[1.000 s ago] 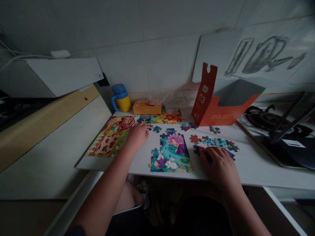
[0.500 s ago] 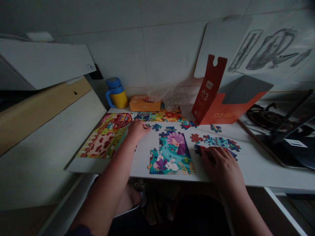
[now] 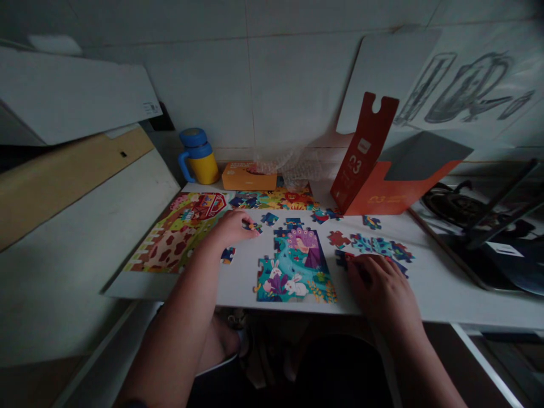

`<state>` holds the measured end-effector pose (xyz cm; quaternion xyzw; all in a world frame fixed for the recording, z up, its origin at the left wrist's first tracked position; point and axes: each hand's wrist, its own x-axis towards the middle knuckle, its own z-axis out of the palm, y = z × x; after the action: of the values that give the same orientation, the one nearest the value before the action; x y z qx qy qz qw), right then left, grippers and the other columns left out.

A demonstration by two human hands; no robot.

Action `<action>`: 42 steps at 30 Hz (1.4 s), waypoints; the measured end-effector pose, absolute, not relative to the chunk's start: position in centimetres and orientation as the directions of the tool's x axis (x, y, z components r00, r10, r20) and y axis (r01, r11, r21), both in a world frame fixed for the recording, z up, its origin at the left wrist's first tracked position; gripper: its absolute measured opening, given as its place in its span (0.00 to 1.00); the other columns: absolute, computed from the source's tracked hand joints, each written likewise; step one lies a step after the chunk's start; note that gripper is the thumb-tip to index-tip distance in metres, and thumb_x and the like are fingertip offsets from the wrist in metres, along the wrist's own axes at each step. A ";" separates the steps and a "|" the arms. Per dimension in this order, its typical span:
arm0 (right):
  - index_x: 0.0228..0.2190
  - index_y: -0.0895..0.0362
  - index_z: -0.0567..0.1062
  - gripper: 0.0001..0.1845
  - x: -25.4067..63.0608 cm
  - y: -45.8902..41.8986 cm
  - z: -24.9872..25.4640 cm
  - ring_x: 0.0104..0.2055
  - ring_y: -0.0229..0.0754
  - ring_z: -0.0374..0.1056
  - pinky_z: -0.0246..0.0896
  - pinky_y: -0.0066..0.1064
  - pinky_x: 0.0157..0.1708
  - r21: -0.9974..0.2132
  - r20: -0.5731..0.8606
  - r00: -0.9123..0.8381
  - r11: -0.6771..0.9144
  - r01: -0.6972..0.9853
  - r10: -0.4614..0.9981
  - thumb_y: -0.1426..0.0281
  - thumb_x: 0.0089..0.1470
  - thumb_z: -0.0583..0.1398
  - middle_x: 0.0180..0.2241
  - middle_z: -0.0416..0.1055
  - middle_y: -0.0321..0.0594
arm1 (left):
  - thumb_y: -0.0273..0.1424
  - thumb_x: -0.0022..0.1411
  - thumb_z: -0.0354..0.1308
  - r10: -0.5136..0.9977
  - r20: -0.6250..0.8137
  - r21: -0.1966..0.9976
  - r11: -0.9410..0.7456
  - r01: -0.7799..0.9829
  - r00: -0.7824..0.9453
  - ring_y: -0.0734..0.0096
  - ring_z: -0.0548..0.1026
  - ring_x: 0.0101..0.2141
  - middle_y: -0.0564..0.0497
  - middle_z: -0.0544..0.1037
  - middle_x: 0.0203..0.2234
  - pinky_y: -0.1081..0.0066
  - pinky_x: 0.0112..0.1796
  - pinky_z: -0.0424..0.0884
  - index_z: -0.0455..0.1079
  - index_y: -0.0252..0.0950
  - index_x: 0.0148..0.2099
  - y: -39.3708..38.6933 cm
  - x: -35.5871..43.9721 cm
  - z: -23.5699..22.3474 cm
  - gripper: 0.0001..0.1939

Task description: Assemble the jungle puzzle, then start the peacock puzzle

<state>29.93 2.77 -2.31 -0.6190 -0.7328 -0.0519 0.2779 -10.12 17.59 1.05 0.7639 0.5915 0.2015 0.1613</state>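
My left hand (image 3: 233,228) is closed, with thumb and fingers pinching a small dark jigsaw puzzle piece (image 3: 254,227) just above the white table. To its right is a loose blue piece (image 3: 270,219). In the middle lies a partly joined jigsaw puzzle (image 3: 293,266) with a purple peacock and white rabbits. My right hand (image 3: 382,286) rests with loosely bent fingers over a dark strip of pieces (image 3: 343,258); its fingertips are partly hidden. Beyond it lie a reddish-brown piece (image 3: 339,239) and several joined teal pieces (image 3: 372,243). Under my left forearm shows another piece (image 3: 228,255).
A cow-and-barn puzzle (image 3: 170,243) lies at left, and an animal puzzle (image 3: 276,199) at the back. Behind stand a blue-yellow mug (image 3: 202,161), an orange box (image 3: 250,177), clear plastic packaging (image 3: 300,170) and an open red-orange box (image 3: 382,192). A gas stove (image 3: 480,249) is at right.
My left hand has drawn slightly back and left, and the pinched piece now shows more plainly, turned in the fingers. My right hand has stayed in place. The view has shifted slightly.
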 end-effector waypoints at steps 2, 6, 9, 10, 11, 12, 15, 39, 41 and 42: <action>0.43 0.51 0.77 0.12 29.9 2.7 -2.3 0.47 0.57 0.73 0.68 0.51 0.51 -0.265 0.476 -0.080 0.230 0.937 0.876 0.58 0.72 0.58 0.46 0.79 0.46 | 0.40 0.52 0.76 0.943 0.114 0.495 -0.328 0.805 0.314 0.58 0.80 0.45 0.50 0.84 0.42 0.64 0.48 0.76 0.80 0.42 0.38 17.4 -10.1 1.5 0.14; 0.43 0.51 0.77 0.12 29.9 2.7 -2.3 0.47 0.57 0.73 0.68 0.50 0.51 -0.264 0.475 -0.076 0.225 0.938 0.876 0.58 0.72 0.58 0.46 0.79 0.46 | 0.38 0.51 0.77 0.886 0.130 0.476 -0.449 0.756 0.444 0.59 0.80 0.45 0.51 0.82 0.41 0.63 0.48 0.75 0.79 0.43 0.38 16.8 -9.7 2.2 0.14; 0.44 0.51 0.78 0.12 29.9 2.7 -2.3 0.47 0.57 0.73 0.68 0.51 0.51 -0.266 0.471 -0.076 0.224 0.938 0.879 0.58 0.72 0.58 0.46 0.79 0.47 | 0.38 0.52 0.77 0.857 0.117 0.472 -0.492 0.732 0.501 0.58 0.79 0.47 0.51 0.81 0.41 0.63 0.50 0.74 0.79 0.43 0.39 16.4 -9.3 2.5 0.13; 0.44 0.51 0.78 0.13 29.9 2.7 -2.3 0.47 0.57 0.73 0.68 0.51 0.51 -0.267 0.474 -0.074 0.223 0.937 0.877 0.58 0.72 0.58 0.46 0.79 0.48 | 0.37 0.53 0.77 0.848 0.111 0.478 -0.502 0.721 0.518 0.58 0.79 0.48 0.51 0.81 0.42 0.63 0.50 0.74 0.79 0.43 0.38 16.3 -9.2 2.6 0.12; 0.43 0.51 0.78 0.13 29.9 2.8 -2.4 0.47 0.57 0.73 0.68 0.51 0.51 -0.267 0.477 -0.072 0.223 0.938 0.876 0.57 0.72 0.58 0.46 0.79 0.48 | 0.36 0.54 0.76 0.839 0.106 0.487 -0.511 0.708 0.533 0.58 0.79 0.49 0.51 0.81 0.42 0.63 0.51 0.73 0.79 0.43 0.37 16.2 -9.0 2.6 0.10; 0.43 0.51 0.78 0.13 29.9 2.8 -2.4 0.47 0.57 0.73 0.68 0.51 0.51 -0.264 0.480 -0.073 0.223 0.938 0.874 0.57 0.72 0.58 0.46 0.79 0.48 | 0.34 0.55 0.75 0.831 0.103 0.494 -0.520 0.697 0.546 0.58 0.79 0.49 0.51 0.81 0.42 0.63 0.52 0.73 0.79 0.43 0.36 16.0 -8.8 2.6 0.09; 0.44 0.52 0.77 0.12 29.9 2.7 -2.3 0.47 0.57 0.73 0.68 0.51 0.52 -0.255 0.478 -0.080 0.226 0.940 0.874 0.58 0.72 0.58 0.46 0.79 0.47 | 0.32 0.57 0.75 0.828 0.108 0.497 -0.524 0.692 0.550 0.58 0.78 0.50 0.51 0.82 0.43 0.63 0.54 0.73 0.78 0.43 0.39 15.8 -8.4 2.7 0.09; 0.43 0.52 0.77 0.10 29.9 2.7 -2.1 0.47 0.55 0.74 0.68 0.49 0.50 -0.243 0.520 -0.106 0.266 0.933 0.847 0.60 0.71 0.59 0.46 0.80 0.46 | 0.43 0.53 0.80 0.878 0.163 0.414 -0.476 0.776 0.451 0.52 0.72 0.60 0.47 0.75 0.56 0.57 0.63 0.68 0.77 0.41 0.44 16.1 -8.9 2.2 0.22; 0.44 0.52 0.77 0.10 30.0 2.7 -2.2 0.46 0.55 0.74 0.68 0.49 0.50 -0.239 0.520 -0.106 0.264 0.935 0.848 0.60 0.71 0.60 0.45 0.80 0.45 | 0.42 0.52 0.80 0.874 0.182 0.418 -0.484 0.769 0.451 0.53 0.72 0.60 0.47 0.74 0.56 0.57 0.63 0.68 0.77 0.41 0.44 16.1 -8.8 2.1 0.22; 0.44 0.51 0.78 0.10 30.0 2.8 -2.3 0.46 0.55 0.74 0.68 0.49 0.50 -0.240 0.517 -0.104 0.260 0.935 0.850 0.60 0.71 0.60 0.45 0.80 0.45 | 0.42 0.52 0.80 0.874 0.190 0.419 -0.485 0.768 0.448 0.53 0.72 0.60 0.46 0.74 0.56 0.57 0.63 0.68 0.77 0.41 0.44 16.1 -8.7 2.0 0.22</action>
<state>30.00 2.76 -2.28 -0.6037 -0.7392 -0.0740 0.2892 -8.67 16.10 1.97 0.8397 0.4888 0.1928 0.1370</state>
